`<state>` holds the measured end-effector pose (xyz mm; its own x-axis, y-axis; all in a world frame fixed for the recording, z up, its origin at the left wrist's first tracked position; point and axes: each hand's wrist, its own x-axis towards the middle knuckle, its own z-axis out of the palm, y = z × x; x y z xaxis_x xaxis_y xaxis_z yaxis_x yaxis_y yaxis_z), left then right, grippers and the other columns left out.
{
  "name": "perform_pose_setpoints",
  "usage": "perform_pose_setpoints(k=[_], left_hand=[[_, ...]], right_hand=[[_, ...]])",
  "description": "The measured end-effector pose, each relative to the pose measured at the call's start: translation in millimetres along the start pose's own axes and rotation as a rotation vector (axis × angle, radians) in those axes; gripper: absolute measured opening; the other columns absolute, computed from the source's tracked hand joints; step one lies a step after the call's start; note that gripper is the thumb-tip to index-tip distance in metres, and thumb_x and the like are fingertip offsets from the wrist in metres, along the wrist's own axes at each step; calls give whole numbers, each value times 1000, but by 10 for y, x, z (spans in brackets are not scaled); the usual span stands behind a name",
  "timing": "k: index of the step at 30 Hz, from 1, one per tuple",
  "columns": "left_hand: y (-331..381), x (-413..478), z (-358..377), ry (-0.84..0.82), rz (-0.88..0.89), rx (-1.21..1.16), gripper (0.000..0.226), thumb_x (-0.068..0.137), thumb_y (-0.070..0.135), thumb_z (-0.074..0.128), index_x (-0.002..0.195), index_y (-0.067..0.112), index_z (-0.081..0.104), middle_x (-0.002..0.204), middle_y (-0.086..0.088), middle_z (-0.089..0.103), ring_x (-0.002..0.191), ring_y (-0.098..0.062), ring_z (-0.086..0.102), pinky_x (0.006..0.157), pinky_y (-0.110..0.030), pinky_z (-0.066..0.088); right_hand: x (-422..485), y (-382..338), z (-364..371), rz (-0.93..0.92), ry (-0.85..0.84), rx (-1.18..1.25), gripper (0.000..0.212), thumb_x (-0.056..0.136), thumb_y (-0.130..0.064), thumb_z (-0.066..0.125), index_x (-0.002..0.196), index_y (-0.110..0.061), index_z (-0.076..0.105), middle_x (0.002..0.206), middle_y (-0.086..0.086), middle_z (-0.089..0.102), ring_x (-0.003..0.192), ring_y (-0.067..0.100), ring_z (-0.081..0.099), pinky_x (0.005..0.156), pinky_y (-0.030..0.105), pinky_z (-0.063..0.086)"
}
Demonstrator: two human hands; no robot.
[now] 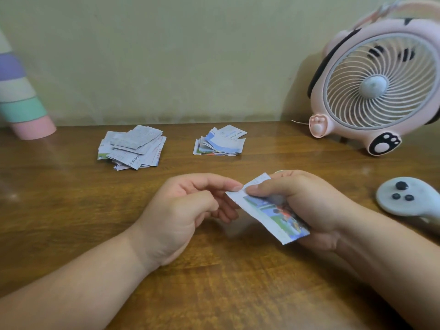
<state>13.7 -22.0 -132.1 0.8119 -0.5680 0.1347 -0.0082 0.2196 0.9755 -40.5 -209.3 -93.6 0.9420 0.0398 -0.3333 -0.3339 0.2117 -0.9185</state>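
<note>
A small torn paper slip (269,210) with a white margin and a colour picture printed on it is held just above the brown wooden surface (214,282), between both hands. The right hand (307,206) grasps it from behind, thumb pressed on the white upper margin and fingers curled under the picture. The left hand (188,210) is curled too, and its forefinger and thumb seem to pinch the slip's far-left corner. The slip's long axis runs on a slant, from its far end near the left forefinger down to its near end by the right palm. Two loose heaps lie beyond the hands, well apart from them: a pile of mostly white, text-printed slips (132,146) to the left, and a smaller pile of blue and coloured slips (220,141) almost straight ahead of the held slip. The sorting looks well along. Since this slip carries a picture, the coloured pile is the likelier place for it — forward and slightly left, nearer the left hand than the right, so a short reach with the slip kept flat should do.
</note>
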Motion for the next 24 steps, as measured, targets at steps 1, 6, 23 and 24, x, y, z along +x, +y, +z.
perform_pose_setpoints(k=[1, 6, 23, 24], left_hand=[[0, -1, -1, 1, 2, 10, 41, 66, -2, 46, 91, 1, 78, 79, -25, 71, 71, -25, 65, 66, -30, 55], [12, -7, 6, 16, 14, 31, 38, 71, -2, 50, 90, 7, 82, 85, -37, 67, 74, -27, 65, 68, -31, 56], [4, -24, 12, 14, 36, 70, 28, 75, 0, 59, 88, 11, 81, 83, -24, 72, 71, -23, 66, 68, -31, 57], [5, -26, 12, 13, 37, 72, 27, 75, 0, 60, 88, 11, 81, 84, -23, 73, 71, -23, 67, 68, -31, 58]], right_hand=[[-2, -4, 1, -1, 0, 0, 18, 89, 3, 61, 73, 7, 67, 60, 17, 67, 43, 19, 64, 39, 18, 46], [-19, -3, -7, 7, -10, -13, 41, 89, 3, 62, 49, -5, 67, 59, 15, 67, 45, 18, 65, 40, 18, 47], [-26, -6, 6, 24, -23, -8, 35, 88, 5, 61, 55, -2, 69, 64, 18, 69, 48, 21, 67, 43, 20, 49], [-19, 1, -7, 20, -29, -13, 35, 88, 5, 61, 55, -2, 70, 65, 19, 69, 50, 21, 68, 44, 21, 50]])
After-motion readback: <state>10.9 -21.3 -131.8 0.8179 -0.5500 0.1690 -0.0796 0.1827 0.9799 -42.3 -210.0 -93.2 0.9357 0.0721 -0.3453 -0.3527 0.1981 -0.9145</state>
